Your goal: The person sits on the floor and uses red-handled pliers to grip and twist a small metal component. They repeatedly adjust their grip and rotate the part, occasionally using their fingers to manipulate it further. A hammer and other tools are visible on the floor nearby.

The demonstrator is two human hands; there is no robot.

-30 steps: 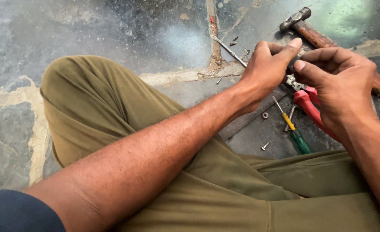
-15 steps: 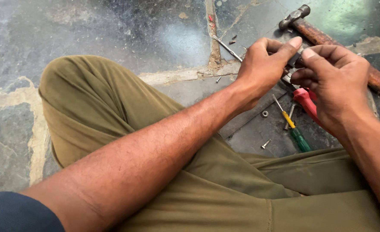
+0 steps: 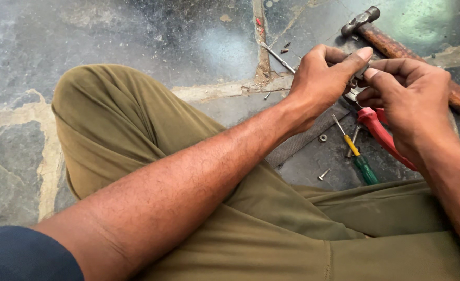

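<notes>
My left hand [image 3: 321, 78] and my right hand [image 3: 409, 99] meet above the stone floor, fingertips pressed together on a small dark metal part [image 3: 361, 72] that is mostly hidden by them. My left thumb points right and lies over the part. Red-handled pliers [image 3: 383, 136] stick out from under my right palm; I cannot tell whether that hand grips them or they lie on the floor.
A wooden-handled hammer [image 3: 396, 47] lies at the back right. A yellow-and-green screwdriver [image 3: 359, 157], a loose screw [image 3: 322, 175], a washer [image 3: 322, 138], a flat metal strip [image 3: 303, 143] and a thin rod [image 3: 278, 56] lie on the floor. My bent knee [image 3: 131, 125] in olive trousers fills the left.
Both hands have risen slightly and closed in on each other, fingertips now tight on the small part. The tools on the floor have not moved.
</notes>
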